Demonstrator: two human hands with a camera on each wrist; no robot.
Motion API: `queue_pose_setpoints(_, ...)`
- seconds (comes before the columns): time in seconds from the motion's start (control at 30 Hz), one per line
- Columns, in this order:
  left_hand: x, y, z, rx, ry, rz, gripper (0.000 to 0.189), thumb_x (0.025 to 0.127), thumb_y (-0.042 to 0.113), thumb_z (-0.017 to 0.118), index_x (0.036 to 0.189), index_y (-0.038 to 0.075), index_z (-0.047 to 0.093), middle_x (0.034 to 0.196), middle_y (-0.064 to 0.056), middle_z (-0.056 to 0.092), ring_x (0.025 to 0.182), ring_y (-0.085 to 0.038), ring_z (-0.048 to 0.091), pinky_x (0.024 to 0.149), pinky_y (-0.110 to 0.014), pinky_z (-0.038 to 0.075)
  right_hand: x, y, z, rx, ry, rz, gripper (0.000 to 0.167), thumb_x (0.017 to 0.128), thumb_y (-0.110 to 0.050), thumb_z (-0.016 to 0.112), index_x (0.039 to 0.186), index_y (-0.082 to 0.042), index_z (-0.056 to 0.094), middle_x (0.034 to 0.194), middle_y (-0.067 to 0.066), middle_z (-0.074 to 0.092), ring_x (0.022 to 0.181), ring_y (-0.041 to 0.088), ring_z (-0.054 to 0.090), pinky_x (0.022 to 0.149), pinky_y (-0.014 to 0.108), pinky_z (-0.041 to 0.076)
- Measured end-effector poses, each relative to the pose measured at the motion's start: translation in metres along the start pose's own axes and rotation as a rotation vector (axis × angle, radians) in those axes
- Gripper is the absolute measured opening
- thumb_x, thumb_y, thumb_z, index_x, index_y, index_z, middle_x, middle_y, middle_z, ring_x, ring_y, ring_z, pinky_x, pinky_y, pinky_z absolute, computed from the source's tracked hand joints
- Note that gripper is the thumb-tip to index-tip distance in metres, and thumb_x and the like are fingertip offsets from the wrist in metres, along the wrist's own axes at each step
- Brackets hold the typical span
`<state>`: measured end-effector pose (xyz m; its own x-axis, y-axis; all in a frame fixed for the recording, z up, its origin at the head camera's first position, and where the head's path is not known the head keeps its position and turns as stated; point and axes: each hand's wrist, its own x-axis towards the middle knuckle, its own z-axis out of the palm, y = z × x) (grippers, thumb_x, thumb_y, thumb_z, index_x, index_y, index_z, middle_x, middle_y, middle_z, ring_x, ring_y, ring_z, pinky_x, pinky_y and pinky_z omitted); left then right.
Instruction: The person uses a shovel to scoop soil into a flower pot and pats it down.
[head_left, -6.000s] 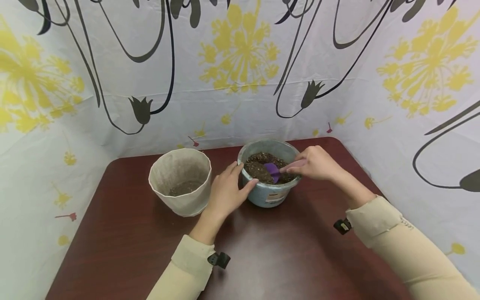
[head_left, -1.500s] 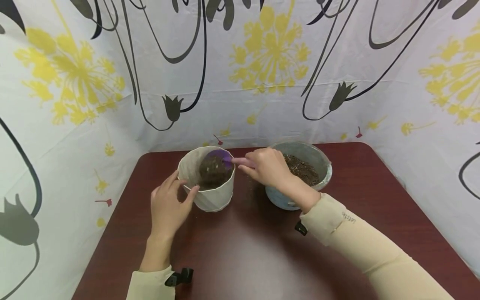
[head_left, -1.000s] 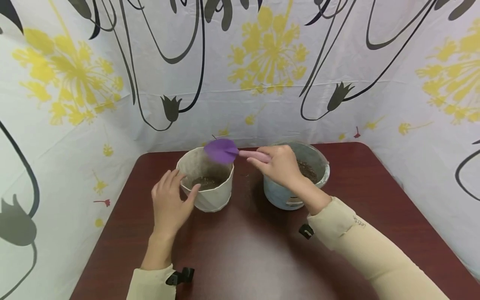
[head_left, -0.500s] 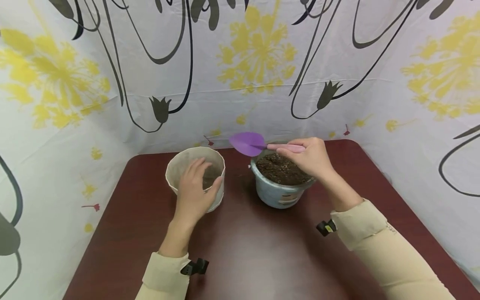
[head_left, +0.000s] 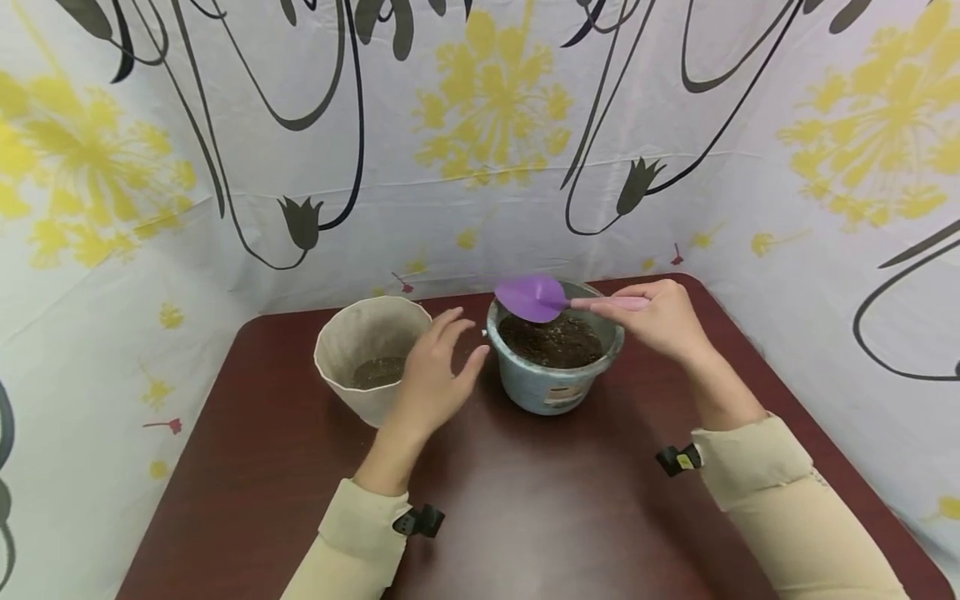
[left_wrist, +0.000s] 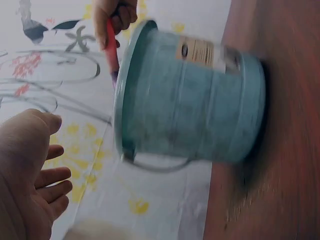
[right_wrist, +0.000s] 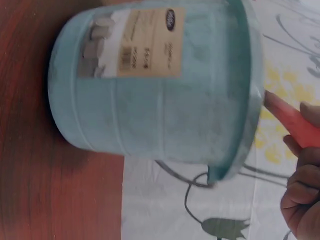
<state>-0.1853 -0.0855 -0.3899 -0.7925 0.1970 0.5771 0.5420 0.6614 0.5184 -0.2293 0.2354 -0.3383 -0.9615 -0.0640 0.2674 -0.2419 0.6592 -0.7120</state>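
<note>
My right hand [head_left: 663, 321] grips the pink handle of a trowel [head_left: 532, 298] whose purple blade hangs over the blue bucket [head_left: 543, 387]. Dark soil [head_left: 555, 342] fills much of that bucket; its label shows large in the right wrist view. Fingers spread, my left hand [head_left: 435, 375] hovers between the two containers and holds nothing. It overlaps the right side of the white pot [head_left: 360, 333] in the head view. A shallow layer of soil lies at the bottom of this pot. The left wrist view has the left hand's fingers apart from the bucket's rim.
Both containers stand near the back edge of a dark red-brown table [head_left: 525, 500]. A white cloth [head_left: 465, 225] printed with yellow flowers and grey stems hangs behind and along the sides. Small cameras sit on both cuffs. A thin wire handle [left_wrist: 160, 167] hangs at the bucket's side.
The trowel tipped soil into the white pot, then came back right, its blade bare, to above the bucket. My left hand left the white pot's rim and moved right toward the bucket.
</note>
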Motion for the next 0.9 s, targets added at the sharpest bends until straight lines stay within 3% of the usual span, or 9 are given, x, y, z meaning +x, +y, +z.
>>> queue_pose_setpoints(0.2, 0.009, 0.012, 0.025, 0.022, -0.047, -0.02, 0.044, 0.098, 0.033, 0.066, 0.129, 0.001, 0.065, 0.144, -0.015, 0.056, 0.135, -0.03, 0.051, 0.113, -0.043, 0.04, -0.004, 0.006, -0.006, -0.017, -0.115, 0.067, 0.028, 0.082, -0.057, 0.079, 0.097, -0.033, 0.083, 0.074, -0.004, 0.075, 0.068, 0.007, 0.045, 0.051, 0.029, 0.037)
queue_pose_setpoints(0.3, 0.011, 0.013, 0.034, 0.062, -0.094, -0.077, 0.049, 0.098, 0.038, 0.066, 0.13, 0.001, 0.065, 0.145, -0.015, 0.056, 0.135, -0.03, 0.051, 0.113, -0.044, 0.041, -0.001, 0.01, 0.0, -0.036, -0.13, 0.065, 0.026, 0.078, -0.059, 0.081, 0.089, -0.035, 0.084, 0.05, -0.009, 0.053, 0.058, 0.008, 0.03, 0.045, 0.029, 0.026)
queue_pose_setpoints(0.4, 0.01, 0.013, 0.04, 0.06, -0.134, -0.149, 0.052, 0.098, 0.042, 0.065, 0.132, 0.003, 0.065, 0.146, -0.013, 0.055, 0.134, -0.03, 0.053, 0.111, -0.044, 0.043, 0.002, 0.013, 0.006, -0.075, -0.105, 0.075, 0.032, 0.072, -0.06, 0.085, 0.07, -0.028, 0.082, 0.048, -0.01, 0.03, 0.054, 0.01, 0.019, 0.044, 0.028, 0.018)
queue_pose_setpoints(0.5, 0.008, 0.01, 0.041, 0.042, -0.136, -0.189, 0.053, 0.098, 0.043, 0.065, 0.134, 0.004, 0.065, 0.145, -0.013, 0.057, 0.131, -0.032, 0.056, 0.109, -0.046, 0.045, 0.001, 0.014, 0.01, -0.184, -0.079, 0.072, 0.041, 0.072, -0.06, 0.085, 0.062, -0.021, 0.076, 0.048, -0.009, 0.044, 0.053, 0.011, 0.033, 0.045, 0.029, 0.026)
queue_pose_setpoints(0.63, 0.007, 0.009, 0.04, 0.039, -0.122, -0.195, 0.054, 0.098, 0.044, 0.064, 0.134, 0.005, 0.065, 0.143, -0.015, 0.058, 0.129, -0.033, 0.057, 0.108, -0.047, 0.046, -0.002, 0.007, 0.001, -0.391, -0.085, -0.01, 0.033, 0.082, -0.051, 0.081, 0.077, -0.018, 0.082, 0.072, 0.006, 0.073, 0.068, 0.025, 0.064, 0.051, 0.041, 0.046)
queue_pose_setpoints(0.7, 0.008, 0.009, 0.04, 0.04, -0.124, -0.193, 0.054, 0.098, 0.045, 0.063, 0.134, 0.005, 0.065, 0.142, -0.015, 0.058, 0.129, -0.033, 0.057, 0.108, -0.047, 0.046, -0.003, 0.0, -0.008, -0.483, -0.1, -0.059, 0.026, 0.086, -0.042, 0.078, 0.082, -0.017, 0.082, 0.073, 0.006, 0.073, 0.07, 0.029, 0.066, 0.052, 0.045, 0.048)
queue_pose_setpoints(0.8, 0.009, 0.009, 0.042, 0.035, -0.134, -0.191, 0.054, 0.099, 0.045, 0.063, 0.135, 0.005, 0.065, 0.143, -0.015, 0.058, 0.131, -0.032, 0.056, 0.109, -0.046, 0.045, -0.004, -0.013, -0.024, -0.581, -0.121, -0.117, 0.018, 0.087, -0.033, 0.078, 0.078, -0.018, 0.08, 0.064, 0.001, 0.068, 0.065, 0.028, 0.063, 0.051, 0.046, 0.047)
queue_pose_setpoints(0.9, 0.008, 0.008, 0.044, 0.032, -0.133, -0.185, 0.053, 0.099, 0.044, 0.063, 0.134, 0.004, 0.065, 0.143, -0.016, 0.058, 0.131, -0.032, 0.056, 0.109, -0.045, 0.045, -0.004, -0.021, -0.033, -0.65, -0.058, -0.212, 0.02, 0.086, -0.031, 0.079, 0.07, -0.018, 0.075, 0.062, 0.002, 0.066, 0.06, 0.031, 0.061, 0.047, 0.049, 0.044)
